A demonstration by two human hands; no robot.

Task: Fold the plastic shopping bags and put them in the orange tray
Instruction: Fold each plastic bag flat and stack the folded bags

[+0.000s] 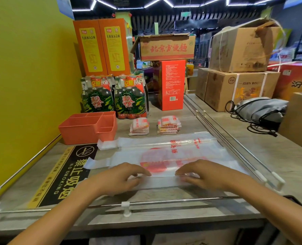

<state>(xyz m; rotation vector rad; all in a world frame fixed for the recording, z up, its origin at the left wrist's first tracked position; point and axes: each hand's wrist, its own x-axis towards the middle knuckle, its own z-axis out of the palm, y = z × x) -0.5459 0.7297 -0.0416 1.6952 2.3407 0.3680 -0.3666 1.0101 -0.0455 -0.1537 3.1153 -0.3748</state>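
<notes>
Both hands, left hand (118, 175) and right hand (205, 174), pinched the plastic bag (164, 154) edge with curled fingers. The orange tray (79, 131) sat beyond the left fingers on the bench (270, 152).

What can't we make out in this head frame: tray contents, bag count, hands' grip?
- Orange tray, head view: its near wall hides the compartment floors, so contents unknown.
- Two stacks of folded bags: too small and overlapped to count.
- Flat plastic bag: transparent layers, so one bag or several is unclear.
- Left hand and right hand: fingertips rest on the bag's near fold; thumbs hidden beneath.
- Dark object: cut off by the right forearm.
</notes>
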